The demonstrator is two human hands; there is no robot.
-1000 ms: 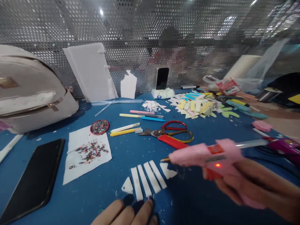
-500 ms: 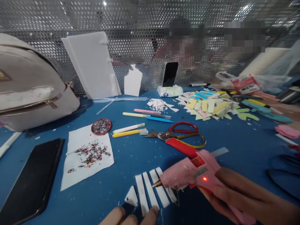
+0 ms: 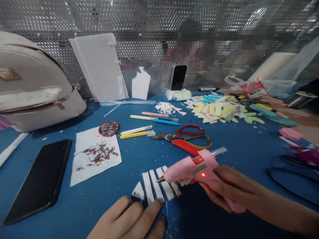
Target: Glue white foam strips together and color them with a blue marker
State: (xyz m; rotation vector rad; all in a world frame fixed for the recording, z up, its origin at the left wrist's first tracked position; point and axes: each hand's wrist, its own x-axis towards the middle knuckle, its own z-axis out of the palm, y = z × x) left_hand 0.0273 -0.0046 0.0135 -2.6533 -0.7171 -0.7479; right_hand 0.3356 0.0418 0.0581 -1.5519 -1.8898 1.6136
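Note:
My right hand (image 3: 236,187) is wrapped around the handle of a pink glue gun (image 3: 183,168), its small red light lit and a clear glue stick (image 3: 219,151) poking out the back. The metal nozzle points left, over the row of white strips (image 3: 156,186). My left hand (image 3: 129,217) rests on the table with its fingers extended, one fingertip on the lower end of a strip. Left of the strips lies a small pointed white piece (image 3: 138,191) with a dark dot. The gun partly covers the strips on the right.
Red-handled scissors (image 3: 184,137) and several markers (image 3: 137,134) lie beyond the gun. Left are paper with coloured bits (image 3: 99,166), a red-rimmed dish (image 3: 109,128), a black phone (image 3: 40,179) and a backpack (image 3: 37,89). Foam scraps (image 3: 216,108) sit right; a black cable (image 3: 286,186) loops nearby.
The view has shifted slightly. More of my left hand shows, still at the strip's end. The glue gun appears higher and further left, its nozzle still over the strips.

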